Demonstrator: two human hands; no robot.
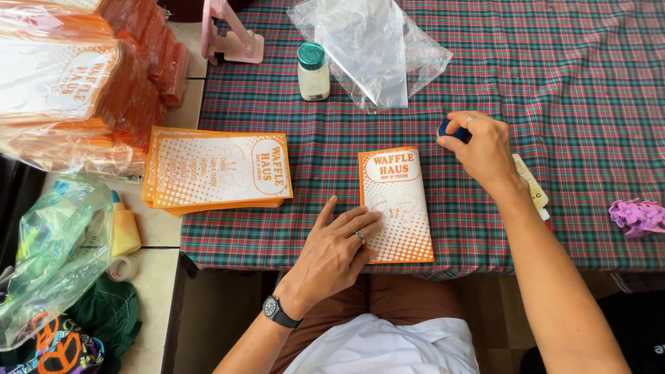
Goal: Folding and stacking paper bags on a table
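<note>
The left hand (pixel 339 242) lay flat, fingers spread, pinning an orange-and-white paper bag (pixel 397 204) at the tabletop's (pixel 589 83) near edge, while the right hand (pixel 481 149) pinched a small blue object (pixel 447 129), seemingly readied for pressing onto the bag.

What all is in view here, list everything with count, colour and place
Single paper bag: one, orange and white, table front centre, under the left hand.
Stack of paper bags: one stack, orange and white, table's left edge.
Wrapped bag bundles: several, orange, far left.
Bottle: one, white with green cap, top centre.
Clear plastic bag: one, beside the bottle.
Pink stand: one, top left.
Purple flowers: one cluster, right edge.
Plaid tablecloth: one, red and green.
Blue object: one, in right grip.
Left hand: flat on the single bag.
Right hand: closed on the blue object.
</note>
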